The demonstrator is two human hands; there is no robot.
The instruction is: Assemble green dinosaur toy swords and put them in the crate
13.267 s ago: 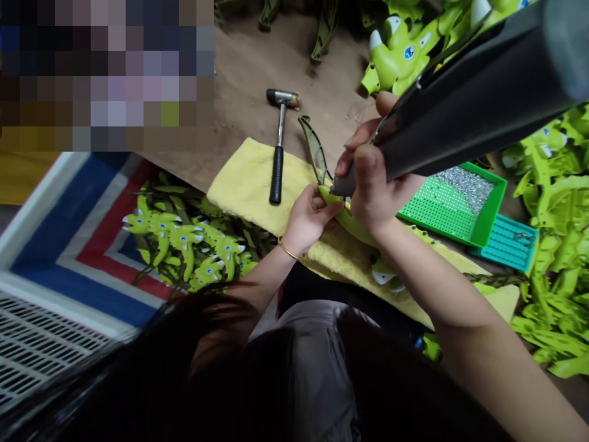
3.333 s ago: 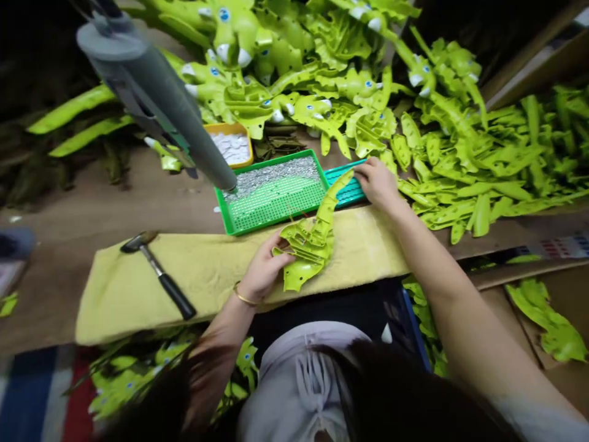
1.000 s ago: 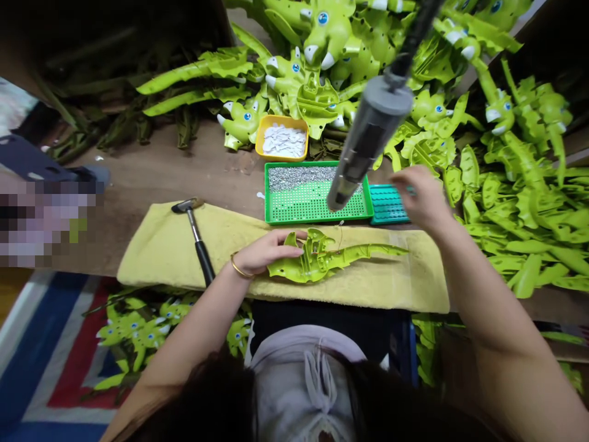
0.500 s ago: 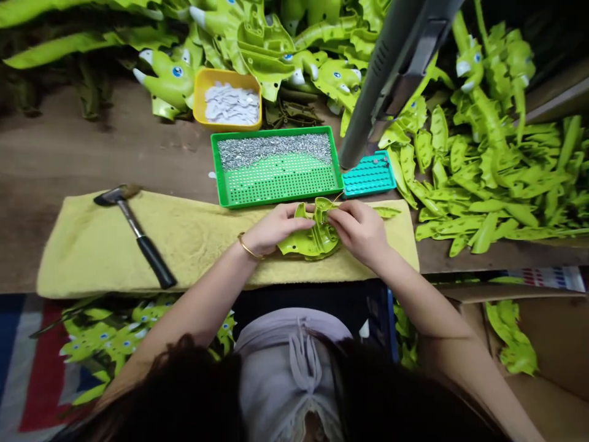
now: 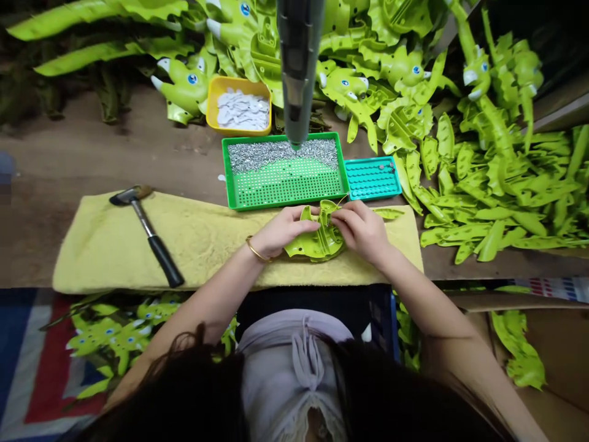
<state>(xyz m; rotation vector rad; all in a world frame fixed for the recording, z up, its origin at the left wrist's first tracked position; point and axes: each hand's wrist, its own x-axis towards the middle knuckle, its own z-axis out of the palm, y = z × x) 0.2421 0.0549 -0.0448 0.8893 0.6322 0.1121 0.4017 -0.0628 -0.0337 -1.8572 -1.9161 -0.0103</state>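
A lime-green hollow plastic toy half (image 5: 317,240) lies over the yellow towel (image 5: 221,258), its ribbed inside facing up. My left hand (image 5: 286,231) grips it from the left, thumb over the edge. At its upper right, my right hand (image 5: 361,228) has thumb and fingertips pinched close to the inside of the shell; something small and thin may be between them, too small to name. A thin wire-like strand (image 5: 341,199) sticks up beside these fingers. Another slim green piece (image 5: 389,213) rests on the towel just right of my right hand.
A green perforated tray (image 5: 285,199) of small metal pins and a teal tray (image 5: 373,184) stand behind the towel. A hammer (image 5: 150,236) lies at left. A yellow bin (image 5: 214,113) holds white pieces. A dark pole-like tool (image 5: 299,73) hangs overhead. Green parts (image 5: 497,202) pile up right.
The view has shifted slightly, moving the bench things a little right. The overhead tool appears farther left, now over the metal pins. Both hands keep nearly the same hold on the toy half.
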